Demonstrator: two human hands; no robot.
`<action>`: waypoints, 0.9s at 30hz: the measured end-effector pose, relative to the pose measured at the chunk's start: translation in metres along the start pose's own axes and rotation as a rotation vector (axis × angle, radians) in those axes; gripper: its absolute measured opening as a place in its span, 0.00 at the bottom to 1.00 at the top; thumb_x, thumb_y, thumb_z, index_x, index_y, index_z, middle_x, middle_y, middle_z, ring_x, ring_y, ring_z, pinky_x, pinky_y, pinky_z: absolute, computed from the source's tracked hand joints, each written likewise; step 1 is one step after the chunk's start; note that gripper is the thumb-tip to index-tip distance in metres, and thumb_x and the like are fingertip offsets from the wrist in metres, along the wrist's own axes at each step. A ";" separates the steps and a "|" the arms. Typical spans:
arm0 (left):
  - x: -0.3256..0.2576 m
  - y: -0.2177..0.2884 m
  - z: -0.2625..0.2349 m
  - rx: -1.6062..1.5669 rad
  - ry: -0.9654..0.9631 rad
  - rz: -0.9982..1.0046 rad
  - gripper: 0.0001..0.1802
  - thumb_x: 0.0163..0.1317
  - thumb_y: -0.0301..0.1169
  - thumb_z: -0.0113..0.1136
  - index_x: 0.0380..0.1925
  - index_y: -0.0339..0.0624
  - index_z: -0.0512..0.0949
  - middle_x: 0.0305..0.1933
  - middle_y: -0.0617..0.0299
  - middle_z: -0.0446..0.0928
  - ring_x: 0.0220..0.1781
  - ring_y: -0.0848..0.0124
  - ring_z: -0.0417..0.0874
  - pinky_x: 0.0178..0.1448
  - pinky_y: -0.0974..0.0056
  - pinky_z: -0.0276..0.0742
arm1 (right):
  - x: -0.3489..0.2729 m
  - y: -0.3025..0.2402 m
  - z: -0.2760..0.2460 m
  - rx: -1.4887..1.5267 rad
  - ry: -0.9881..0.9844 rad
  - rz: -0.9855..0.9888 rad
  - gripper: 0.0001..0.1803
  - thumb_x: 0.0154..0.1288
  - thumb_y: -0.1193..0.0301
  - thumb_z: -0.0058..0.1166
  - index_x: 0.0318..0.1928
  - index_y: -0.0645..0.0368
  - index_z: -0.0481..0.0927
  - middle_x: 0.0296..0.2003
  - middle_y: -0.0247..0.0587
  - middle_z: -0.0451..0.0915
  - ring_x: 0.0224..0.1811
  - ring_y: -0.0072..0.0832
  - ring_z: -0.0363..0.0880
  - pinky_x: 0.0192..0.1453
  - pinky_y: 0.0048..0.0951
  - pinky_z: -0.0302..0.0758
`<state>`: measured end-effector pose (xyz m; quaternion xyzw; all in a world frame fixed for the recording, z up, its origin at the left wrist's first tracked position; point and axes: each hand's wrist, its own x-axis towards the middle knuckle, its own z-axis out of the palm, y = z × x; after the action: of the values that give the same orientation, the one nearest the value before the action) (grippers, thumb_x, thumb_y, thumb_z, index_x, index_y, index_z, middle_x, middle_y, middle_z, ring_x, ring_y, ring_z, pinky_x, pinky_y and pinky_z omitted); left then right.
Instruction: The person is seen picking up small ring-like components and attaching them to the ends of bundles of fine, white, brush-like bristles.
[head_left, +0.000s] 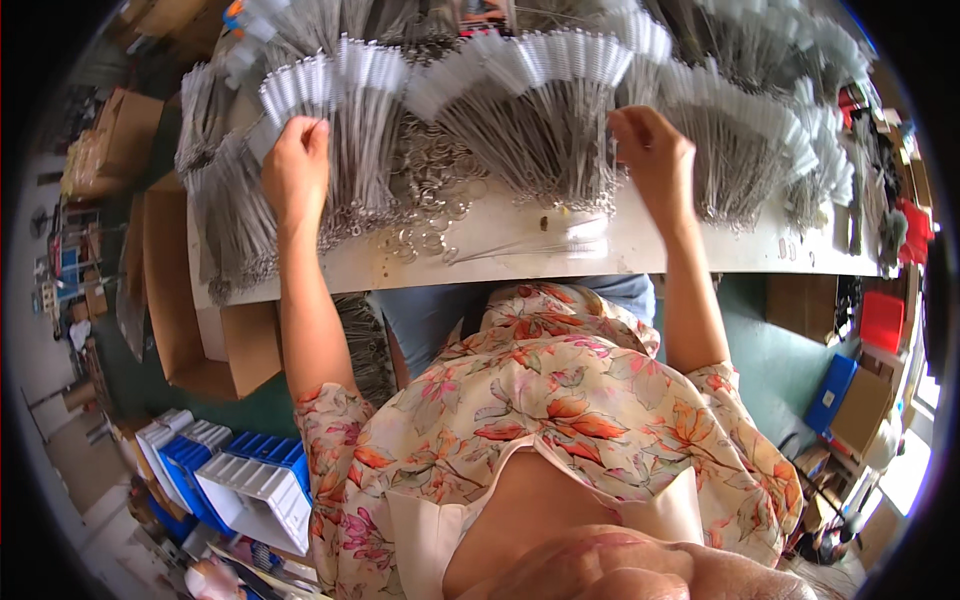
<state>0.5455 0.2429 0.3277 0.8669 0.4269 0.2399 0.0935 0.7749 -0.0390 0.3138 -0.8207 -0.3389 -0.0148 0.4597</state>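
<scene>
Bundles of thin wire brushes with white bristle ends and looped handles cover the table (360,266). My left hand (298,172) is closed, thumb against fingers, over the brushes at the left, beside an upright bundle of brushes (368,140). With fingers curled together, my right hand (655,155) is at the right edge of the middle bundle of brushes (545,120). Whatever either hand pinches is too small or hidden to make out. Between the hands lie loose metal rings (432,228). A few single wire pieces (515,247) rest near the front edge.
More brushes (745,140) are heaped at the right and along the back. An open cardboard box (172,290) stands left of the table. Blue and white plastic bins (255,490) sit at the lower left. Red bins (882,320) and cartons (800,305) are at the right.
</scene>
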 end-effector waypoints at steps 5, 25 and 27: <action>-0.014 0.018 -0.038 -0.907 0.441 0.088 0.08 0.64 0.28 0.50 0.36 0.32 0.71 0.29 0.56 0.77 0.30 0.70 0.80 0.40 0.66 0.80 | 0.017 -0.024 0.006 0.024 -0.138 0.254 0.14 0.57 0.65 0.58 0.36 0.65 0.80 0.22 0.39 0.79 0.19 0.20 0.77 0.24 0.21 0.74; 0.015 -0.190 -0.052 0.204 -0.128 -0.421 0.30 0.46 0.58 0.58 0.32 0.40 0.81 0.37 0.46 0.79 0.42 0.52 0.79 0.47 0.57 0.72 | 0.042 -0.004 -0.022 0.631 0.090 0.277 0.13 0.61 0.63 0.54 0.32 0.62 0.77 0.24 0.34 0.75 0.23 0.18 0.73 0.26 0.19 0.72; 0.025 -0.159 -0.045 0.109 0.003 -0.461 0.30 0.48 0.59 0.54 0.31 0.41 0.81 0.36 0.45 0.78 0.41 0.50 0.79 0.46 0.54 0.72 | 0.056 0.015 -0.033 0.666 0.159 0.281 0.14 0.65 0.63 0.47 0.33 0.63 0.75 0.28 0.43 0.78 0.28 0.29 0.78 0.35 0.29 0.77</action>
<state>0.4255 0.3588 0.3164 0.7500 0.6259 0.1900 0.0982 0.8362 -0.0392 0.3410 -0.6611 -0.1723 0.0958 0.7239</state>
